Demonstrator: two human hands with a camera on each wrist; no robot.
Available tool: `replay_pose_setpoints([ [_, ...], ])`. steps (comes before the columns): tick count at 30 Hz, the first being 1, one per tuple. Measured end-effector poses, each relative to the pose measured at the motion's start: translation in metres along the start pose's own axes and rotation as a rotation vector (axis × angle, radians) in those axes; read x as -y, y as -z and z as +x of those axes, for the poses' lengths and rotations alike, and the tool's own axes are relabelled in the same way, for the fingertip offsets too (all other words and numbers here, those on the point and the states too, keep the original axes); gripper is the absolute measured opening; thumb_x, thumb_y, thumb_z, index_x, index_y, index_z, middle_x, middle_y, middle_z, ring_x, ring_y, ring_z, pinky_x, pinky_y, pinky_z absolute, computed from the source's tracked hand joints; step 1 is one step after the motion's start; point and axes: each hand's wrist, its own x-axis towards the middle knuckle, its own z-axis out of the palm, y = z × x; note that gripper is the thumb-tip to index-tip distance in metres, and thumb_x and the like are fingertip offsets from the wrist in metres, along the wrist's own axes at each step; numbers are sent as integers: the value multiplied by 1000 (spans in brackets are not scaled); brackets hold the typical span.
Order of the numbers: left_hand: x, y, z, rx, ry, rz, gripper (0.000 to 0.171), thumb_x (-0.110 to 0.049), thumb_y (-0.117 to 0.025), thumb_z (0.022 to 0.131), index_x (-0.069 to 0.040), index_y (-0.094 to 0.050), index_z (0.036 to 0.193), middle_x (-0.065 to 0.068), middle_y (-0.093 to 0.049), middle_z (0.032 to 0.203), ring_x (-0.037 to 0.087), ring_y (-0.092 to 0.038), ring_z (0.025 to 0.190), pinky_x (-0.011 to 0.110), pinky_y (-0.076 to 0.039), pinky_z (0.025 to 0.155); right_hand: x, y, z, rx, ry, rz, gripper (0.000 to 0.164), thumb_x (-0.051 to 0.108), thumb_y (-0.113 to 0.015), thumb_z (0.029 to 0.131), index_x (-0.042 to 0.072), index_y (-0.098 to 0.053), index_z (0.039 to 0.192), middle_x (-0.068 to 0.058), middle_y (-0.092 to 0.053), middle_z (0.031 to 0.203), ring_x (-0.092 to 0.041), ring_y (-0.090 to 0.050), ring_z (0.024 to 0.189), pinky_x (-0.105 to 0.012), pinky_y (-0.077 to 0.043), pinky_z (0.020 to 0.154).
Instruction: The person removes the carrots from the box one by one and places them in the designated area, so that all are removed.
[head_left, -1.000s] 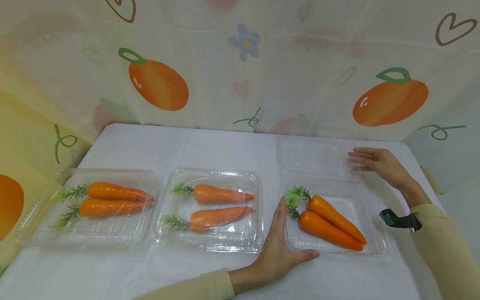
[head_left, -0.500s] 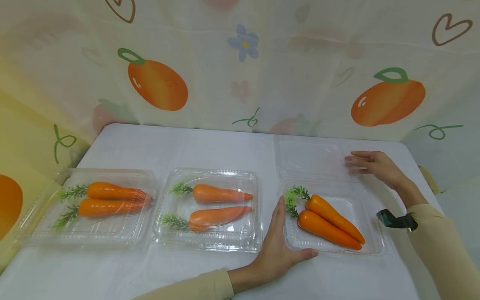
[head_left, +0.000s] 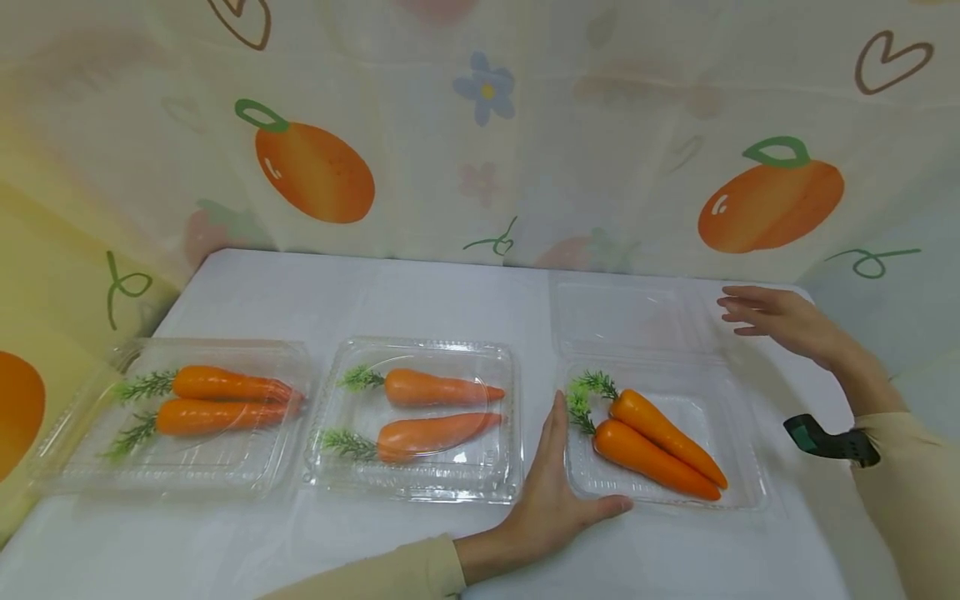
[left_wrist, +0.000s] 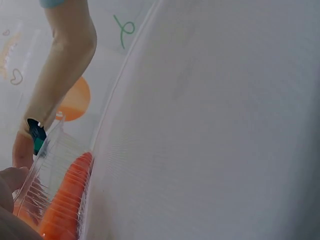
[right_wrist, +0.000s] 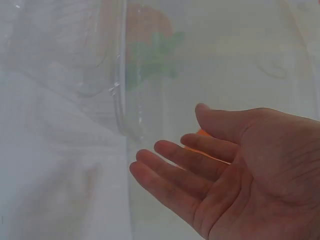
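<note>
Clear plastic forms the rightmost container (head_left: 697, 412), two carrots (head_left: 656, 465) inside. I note the right hand (head_left: 787, 321) has drawn away from the opened lid (head_left: 630, 312), fingers extended, empty; I judge the lid unheld. Left hand (head_left: 547, 508), fingers spread, rests against the container's edge, gripping nothing.

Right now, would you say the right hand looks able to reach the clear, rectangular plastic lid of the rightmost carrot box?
Probably yes: the empty right hand is beside the open lid, its fingers point towards it, and nothing visible stands between.
</note>
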Motion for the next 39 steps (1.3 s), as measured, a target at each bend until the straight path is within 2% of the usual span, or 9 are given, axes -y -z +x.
replay_pose_setpoints([
  [6, -1, 0, 0, 0, 1, -9, 127, -31, -88, 72, -21, 4, 158, -1, -4, 164, 20, -11, 149, 50, -15, 118, 14, 4, -12, -20, 45, -38, 52, 21, -49, 103, -6, -37, 146, -32, -51, 135, -39, -61, 110, -44, -56, 84],
  [14, -1, 0, 0, -2, 4, -17, 127, -30, -89, 72, -21, 3, 158, -1, -6, 164, 20, -12, 149, 50, -15, 118, 35, -1, -27, -65, 124, -105, 47, 16, -53, 101, -1, -44, 144, -28, -57, 131, -41, -63, 106, -55, -54, 83],
  [20, -1, -1, 0, 1, 9, -22, 126, -29, -89, 72, -21, 3, 158, -2, -6, 164, 19, -13, 149, 50, -15, 118, 49, -8, -36, -69, 122, -142, 47, 20, -56, 100, 2, -47, 143, -24, -59, 131, -44, -59, 111, -56, -55, 82],
  [23, -1, -1, 1, 4, 3, -28, 126, -28, -88, 72, -20, 3, 158, -2, -5, 164, 19, -12, 149, 50, -14, 118, 53, -12, -39, -68, 140, -141, 46, 17, -59, 98, 2, -49, 141, -21, -64, 124, -38, -64, 104, -42, -58, 80],
  [26, -1, 0, 0, 5, -2, -31, 126, -28, -88, 72, -20, 3, 158, -2, -4, 164, 18, -12, 149, 50, -14, 118, 56, -18, -41, -98, 188, -159, 44, 15, -67, 94, 5, -55, 135, -11, -70, 109, -21, -67, 90, -23, -56, 74],
  [28, -1, 0, 0, 7, -4, -32, 126, -28, -88, 72, -21, 3, 158, -2, -4, 164, 18, -12, 149, 50, -14, 118, 58, -23, -43, -119, 230, -170, 42, 13, -72, 90, 7, -59, 129, -4, -70, 102, -9, -65, 83, -16, -53, 70],
  [31, -1, 0, 0, 10, -4, -33, 126, -28, -88, 72, -22, 4, 158, -3, -4, 164, 18, -12, 149, 50, -14, 118, 61, -31, -46, -129, 288, -168, 40, 11, -75, 86, 10, -62, 124, 1, -69, 100, -1, -61, 83, -16, -54, 71],
  [33, 0, 0, 1, 12, -5, -34, 126, -28, -88, 73, -22, 4, 158, -3, -4, 164, 19, -12, 149, 51, -14, 118, 63, -36, -48, -117, 310, -157, 40, 10, -75, 86, 11, -62, 123, 1, -69, 101, -1, -61, 86, -18, -55, 72],
  [39, 1, -1, 1, 13, -5, -25, 125, -29, -88, 73, -21, 4, 158, -2, -4, 164, 20, -13, 149, 51, -15, 118, 69, -49, -53, -53, 297, -109, 43, 10, -74, 86, 8, -59, 126, -2, -67, 104, -4, -62, 88, -18, -54, 75],
])
